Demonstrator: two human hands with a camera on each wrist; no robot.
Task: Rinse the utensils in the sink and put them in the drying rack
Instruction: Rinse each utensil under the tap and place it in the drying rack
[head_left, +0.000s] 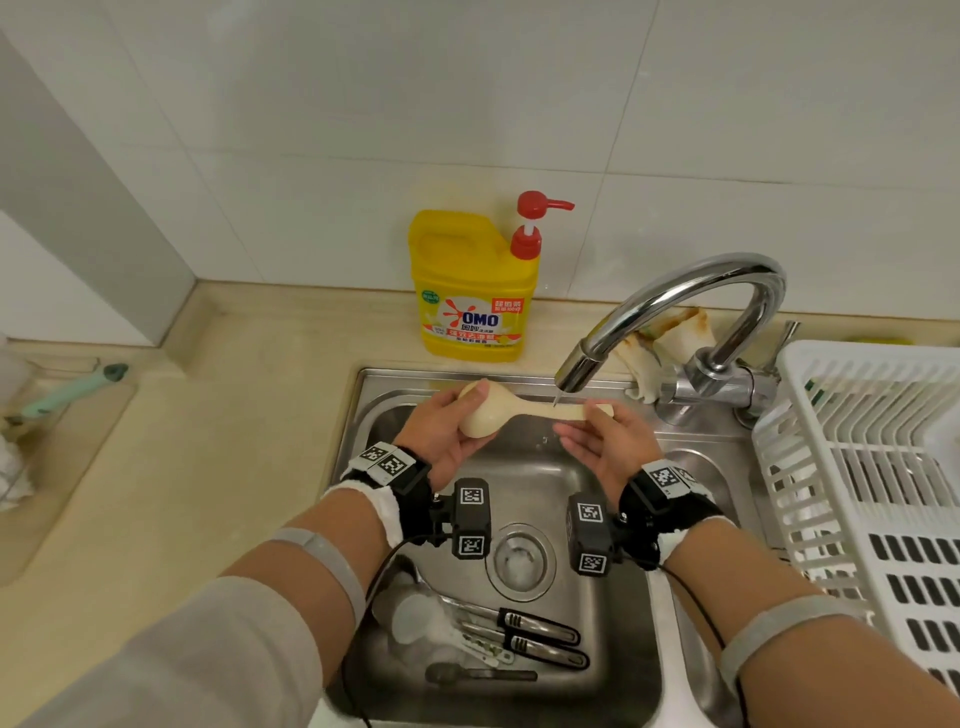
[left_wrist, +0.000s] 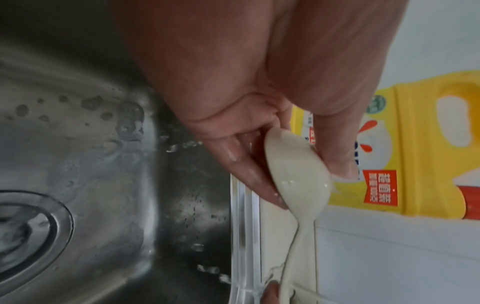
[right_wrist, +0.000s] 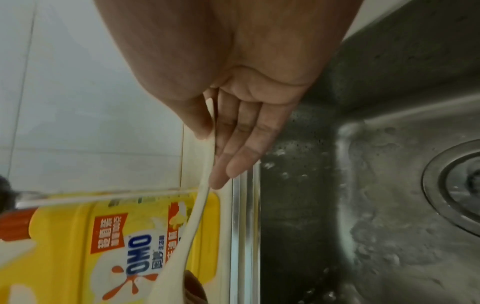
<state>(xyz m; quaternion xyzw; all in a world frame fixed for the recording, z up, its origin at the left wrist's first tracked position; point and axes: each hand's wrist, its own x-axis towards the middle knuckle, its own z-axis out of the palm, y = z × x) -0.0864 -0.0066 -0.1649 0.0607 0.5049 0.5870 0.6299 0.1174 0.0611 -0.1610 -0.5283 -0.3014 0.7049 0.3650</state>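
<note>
A cream plastic spoon (head_left: 524, 410) lies level over the steel sink (head_left: 613, 597), and a thin water stream from the chrome faucet (head_left: 574, 374) falls on its neck. My left hand (head_left: 475, 415) grips the bowl end, thumb on top and fingers curled beneath; the left wrist view shows the bowl (left_wrist: 296, 164) pinched between thumb and fingers. My right hand (head_left: 576, 420) pinches the handle end. In the right wrist view its thumb presses the handle (right_wrist: 193, 224) against straight fingers (right_wrist: 233, 156). Several utensils (head_left: 540, 634) lie at the sink's near side.
A white slatted drying rack (head_left: 857, 467) stands right of the sink. A yellow detergent bottle (head_left: 472, 286) with a red pump stands on the counter behind the sink, and a crumpled cloth (head_left: 670, 338) sits behind the faucet. The drain (head_left: 519, 561) is mid-basin.
</note>
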